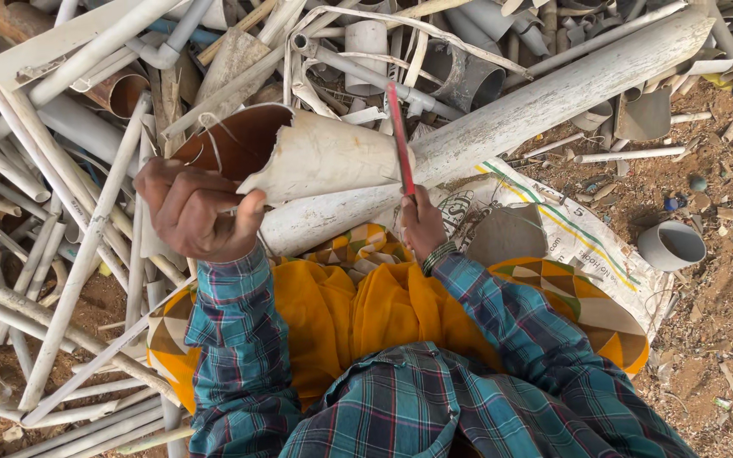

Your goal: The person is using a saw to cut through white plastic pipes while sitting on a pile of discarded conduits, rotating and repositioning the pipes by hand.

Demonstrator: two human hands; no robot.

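My left hand grips the jagged edge of a broken wide plastic pipe, off-white outside and brown inside, held sideways in front of me. My right hand holds a thin red saw blade that stands nearly upright against the pipe's right end. The blade crosses the pipe near where a long dirty white pipe lies behind it. My sleeves are blue-green plaid, and a yellow-orange cloth covers my lap.
Heaps of white and grey scrap pipes fill the left and top of the view. A printed woven sack lies under me on the right. A short grey pipe piece rests on reddish dirt ground at the right, with small debris.
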